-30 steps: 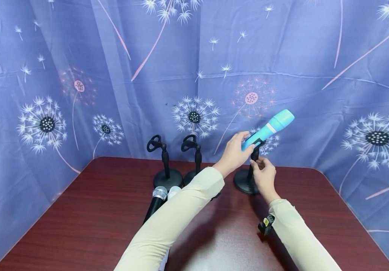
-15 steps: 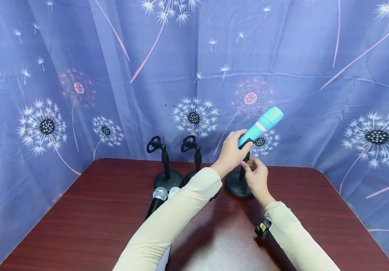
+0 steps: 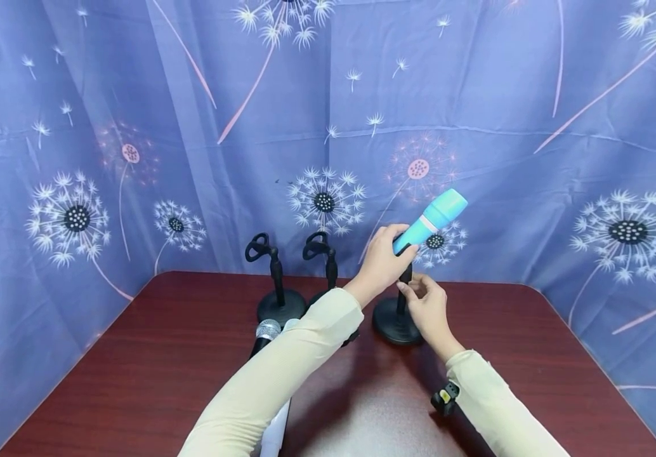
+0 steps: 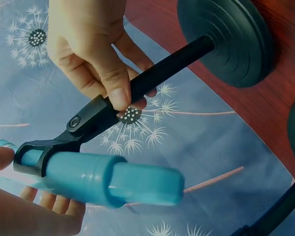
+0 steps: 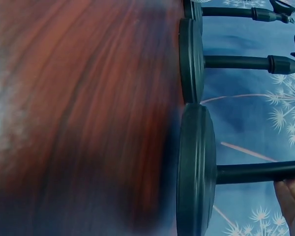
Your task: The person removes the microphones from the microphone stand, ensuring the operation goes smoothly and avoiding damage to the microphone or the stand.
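Note:
A turquoise microphone (image 3: 441, 209) points up and to the right in the head view. The black clip (image 4: 51, 150) of a desk microphone stand (image 4: 174, 64) wraps round its body. My left hand (image 3: 382, 263) grips the microphone's lower part at the clip, fingers on one side and thumb on the other. Below it, my right hand (image 3: 429, 312) pinches the stand's pole between thumb and fingers, just under the clip joint. The round black base (image 5: 196, 172) is at the tabletop, its pole standing up from it. Most of the microphone's lower end is hidden by my left hand.
Two more black stands with vacant clips, a left one (image 3: 276, 276) and a middle one (image 3: 330, 270), stand at the back. A black microphone with a silver head (image 3: 268, 329) and a white microphone (image 3: 274, 435) lie partly under my left sleeve. A patterned curtain (image 3: 248, 190) hangs behind the table (image 3: 151, 355).
Both hands have shifted left and slightly nearer, bringing the stand and turquoise microphone along. The stand's base now sits closer to the middle stand. The grips look unchanged.

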`<state>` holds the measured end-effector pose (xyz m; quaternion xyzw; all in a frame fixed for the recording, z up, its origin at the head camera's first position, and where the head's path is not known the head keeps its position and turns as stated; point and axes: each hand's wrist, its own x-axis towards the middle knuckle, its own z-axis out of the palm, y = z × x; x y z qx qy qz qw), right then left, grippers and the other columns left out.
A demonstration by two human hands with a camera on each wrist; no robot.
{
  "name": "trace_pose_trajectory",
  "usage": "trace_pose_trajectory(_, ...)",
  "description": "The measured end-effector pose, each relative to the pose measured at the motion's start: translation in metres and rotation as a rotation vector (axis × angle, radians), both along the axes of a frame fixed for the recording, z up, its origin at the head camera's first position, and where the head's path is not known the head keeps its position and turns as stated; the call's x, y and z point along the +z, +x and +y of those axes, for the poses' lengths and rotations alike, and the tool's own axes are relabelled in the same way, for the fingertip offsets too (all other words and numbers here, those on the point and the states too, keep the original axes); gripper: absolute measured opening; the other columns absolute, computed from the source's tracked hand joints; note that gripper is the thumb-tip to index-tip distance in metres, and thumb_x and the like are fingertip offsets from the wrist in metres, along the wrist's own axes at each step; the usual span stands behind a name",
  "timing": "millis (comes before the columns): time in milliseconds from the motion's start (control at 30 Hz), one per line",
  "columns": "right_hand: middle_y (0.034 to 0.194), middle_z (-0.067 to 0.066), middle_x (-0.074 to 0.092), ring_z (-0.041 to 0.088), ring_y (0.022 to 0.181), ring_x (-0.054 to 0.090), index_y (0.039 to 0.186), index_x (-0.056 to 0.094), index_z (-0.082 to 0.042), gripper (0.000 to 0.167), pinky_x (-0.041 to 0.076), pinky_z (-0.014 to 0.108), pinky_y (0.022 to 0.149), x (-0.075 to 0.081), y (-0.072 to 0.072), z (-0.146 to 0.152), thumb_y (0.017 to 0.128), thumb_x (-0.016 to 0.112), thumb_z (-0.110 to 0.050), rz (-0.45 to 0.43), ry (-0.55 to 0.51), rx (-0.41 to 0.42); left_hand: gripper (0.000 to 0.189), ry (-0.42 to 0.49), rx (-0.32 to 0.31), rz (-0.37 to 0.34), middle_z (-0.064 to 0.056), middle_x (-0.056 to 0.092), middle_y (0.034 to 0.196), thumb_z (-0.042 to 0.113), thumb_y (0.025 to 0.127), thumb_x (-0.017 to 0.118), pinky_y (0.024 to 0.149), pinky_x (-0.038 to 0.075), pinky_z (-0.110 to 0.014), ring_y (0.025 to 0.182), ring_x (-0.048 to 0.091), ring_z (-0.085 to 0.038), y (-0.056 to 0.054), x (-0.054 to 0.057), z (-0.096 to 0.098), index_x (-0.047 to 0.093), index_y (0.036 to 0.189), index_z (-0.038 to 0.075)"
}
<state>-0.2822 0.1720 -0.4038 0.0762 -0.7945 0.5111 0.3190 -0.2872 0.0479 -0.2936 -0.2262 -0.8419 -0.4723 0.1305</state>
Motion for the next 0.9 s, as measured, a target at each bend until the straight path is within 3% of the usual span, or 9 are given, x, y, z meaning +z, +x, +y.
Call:
trace_pose_trajectory(300, 0.08, 0.016, 0.07, 0.019, 0.069, 0.066, 0.103, 0.068, 0.003, 0.024, 0.046, 0.018, 0.063, 0.0, 0.005, 0.002, 0.083, 0.075, -0.006, -0.026, 0.055, 0.049, 0.043, 0.017, -0.053, -0.056, -0.007, 0.053, 0.117, 0.024, 0.095, 0.062, 0.077, 0.044, -0.029, 0.098, 0.053, -0.021, 0.007, 0.002, -0.015, 0.052, 0.136, 0.013)
trace_pose_trajectory(533, 0.087, 0.016, 0.07, 0.015, 0.074, 0.067, 0.111, 0.066, 0.003, 0.029, 0.051, 0.019, 0.068, 0.004, 0.01, -0.004, 0.084, 0.074, -0.007, -0.063, 0.034, 0.154, 0.043, -0.009, -0.061, -0.066, -0.008, 0.054, 0.119, 0.022, 0.095, 0.062, 0.082, 0.045, -0.031, 0.102, 0.055, -0.019, 0.014, 0.007, -0.027, 0.053, 0.135, 0.013)
trace_pose_trajectory(800, 0.089, 0.022, 0.068, 0.034, 0.079, 0.066, 0.113, 0.063, 0.008, 0.03, 0.054, 0.03, 0.074, 0.037, 0.04, -0.022, 0.085, 0.07, 0.001, -0.101, 0.024, 0.249, 0.044, -0.099, -0.036, -0.004, -0.01, 0.055, 0.117, 0.024, 0.094, 0.063, 0.077, 0.044, -0.031, 0.096, 0.055, -0.021, 0.018, 0.012, -0.037, 0.054, 0.134, 0.01)
trace_pose_trajectory(900, 0.088, 0.023, 0.068, 0.035, 0.079, 0.066, 0.113, 0.062, 0.008, 0.029, 0.054, 0.033, 0.072, 0.039, 0.042, -0.026, 0.086, 0.069, 0.001, -0.112, 0.017, 0.275, 0.044, -0.123, 0.002, 0.01, -0.009, 0.056, 0.116, 0.026, 0.093, 0.065, 0.075, 0.044, -0.031, 0.094, 0.054, -0.02, 0.019, 0.014, -0.039, 0.055, 0.132, 0.011)
